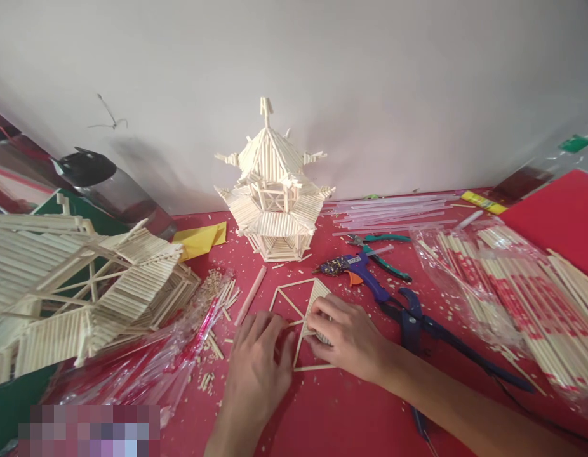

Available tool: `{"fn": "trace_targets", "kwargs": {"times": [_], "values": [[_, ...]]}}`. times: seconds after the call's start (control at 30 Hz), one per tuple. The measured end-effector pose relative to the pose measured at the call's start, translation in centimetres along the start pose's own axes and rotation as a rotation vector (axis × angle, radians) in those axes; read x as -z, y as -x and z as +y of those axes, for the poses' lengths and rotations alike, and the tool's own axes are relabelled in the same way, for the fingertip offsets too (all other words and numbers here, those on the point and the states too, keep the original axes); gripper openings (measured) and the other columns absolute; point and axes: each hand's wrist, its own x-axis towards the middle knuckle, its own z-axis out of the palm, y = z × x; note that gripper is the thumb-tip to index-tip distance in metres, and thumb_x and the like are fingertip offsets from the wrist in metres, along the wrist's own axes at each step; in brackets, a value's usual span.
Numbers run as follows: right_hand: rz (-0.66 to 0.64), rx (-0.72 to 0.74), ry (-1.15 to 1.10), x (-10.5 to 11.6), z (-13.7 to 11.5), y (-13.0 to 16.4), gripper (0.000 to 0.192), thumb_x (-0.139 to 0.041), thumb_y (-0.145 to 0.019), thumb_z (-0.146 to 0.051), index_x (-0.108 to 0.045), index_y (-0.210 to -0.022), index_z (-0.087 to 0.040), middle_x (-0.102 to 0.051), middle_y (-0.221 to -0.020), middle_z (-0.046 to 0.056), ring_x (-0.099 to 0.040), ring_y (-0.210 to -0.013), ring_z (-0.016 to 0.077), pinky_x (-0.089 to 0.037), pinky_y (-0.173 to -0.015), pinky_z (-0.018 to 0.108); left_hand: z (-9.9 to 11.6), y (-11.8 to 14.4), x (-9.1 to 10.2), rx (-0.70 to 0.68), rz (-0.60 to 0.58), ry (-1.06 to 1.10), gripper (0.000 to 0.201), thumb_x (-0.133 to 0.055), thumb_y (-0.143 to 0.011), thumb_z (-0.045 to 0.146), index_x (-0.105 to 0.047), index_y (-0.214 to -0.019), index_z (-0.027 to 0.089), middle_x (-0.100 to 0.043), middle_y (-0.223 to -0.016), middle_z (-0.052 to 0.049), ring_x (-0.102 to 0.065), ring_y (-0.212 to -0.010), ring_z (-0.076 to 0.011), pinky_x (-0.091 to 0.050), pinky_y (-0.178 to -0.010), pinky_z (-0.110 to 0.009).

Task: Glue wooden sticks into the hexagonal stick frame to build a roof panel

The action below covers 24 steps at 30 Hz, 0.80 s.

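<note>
Head view: flat stick frame (292, 303) lies on red tabletop (322, 419), ctr, betw. both hands, w/ one wedge (317, 293) filled w/ close-laid sticks. L hand (260, 355) over frame's left side; fingers bent, side by side, thumb apart from them; tips partly hidden, can't tell if gripping. R hand (344, 330) at filled wedge, fingers curled; can't tell if pinching a stick. Glue gun (363, 271) just beyond R hand, approx. right; stick pagoda (277, 197) upright behind frame.
</note>
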Motion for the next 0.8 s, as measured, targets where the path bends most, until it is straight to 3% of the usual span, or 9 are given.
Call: {"fn": "trace_targets", "kwargs": {"times": [0.07, 0.2, 0.8], "values": [[0.003, -0.002, -0.005, -0.04, 0.03, 0.00, 0.011, -0.073, -0.086, -0.017, -0.063, -0.085, -0.021, -0.065, -0.092, 0.001, -0.060, -0.087, 0.0181, -0.042, -0.065, 0.027, 0.35, 0.12, 0.11, 0.006, -0.006, -0.016, 0.002, -0.060, -0.095, 0.024, -0.060, -0.097, 0.024, -0.064, -0.100, -0.006, -0.058, -0.095, -0.0286, -0.048, -0.084, -0.044], [0.005, -0.012, -0.028, -0.08, 0.08, 0.01, 0.010, -0.071, -0.088, -0.018, -0.063, -0.086, -0.022, -0.065, -0.091, 0.001, -0.060, -0.086, 0.0172, -0.042, -0.068, 0.027, 0.29, 0.36, -0.02, 0.009, -0.027, -0.033, 0.016, -0.066, -0.091, 0.024, -0.059, -0.104, 0.025, -0.064, -0.107, -0.006, -0.057, -0.099, -0.0299, -0.049, -0.085, -0.045], [-0.005, -0.024, -0.071, -0.04, 0.02, -0.03, 0.008, -0.068, -0.092, -0.019, -0.064, -0.086, -0.022, -0.064, -0.088, 0.001, -0.058, -0.084, 0.0173, -0.042, -0.067, 0.028, 0.29, 0.52, -0.22, 0.023, -0.068, -0.017, 0.015, -0.062, -0.095, 0.026, -0.056, -0.108, 0.024, -0.061, -0.112, -0.008, -0.052, -0.100, -0.0297, -0.048, -0.087, -0.048]]}}
